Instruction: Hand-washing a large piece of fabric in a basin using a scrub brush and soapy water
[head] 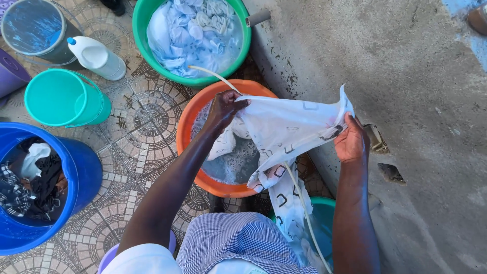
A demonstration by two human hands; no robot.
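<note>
White cloth point(289, 127) is stretched between left hand point(225, 107) and right hand point(351, 142), both clenched on it, over orange basin point(185, 133).

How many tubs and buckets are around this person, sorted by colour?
Green basin, holding pale blue laundry: 1
Orange basin, with soapy water: 1
Blue bucket, holding dark clothes: 1
Teal containers: 2, a bucket and a basin under the hanging cloth
Grey bucket: 1
Purple ones, only edges visible: 2, and
Total: 8
</note>
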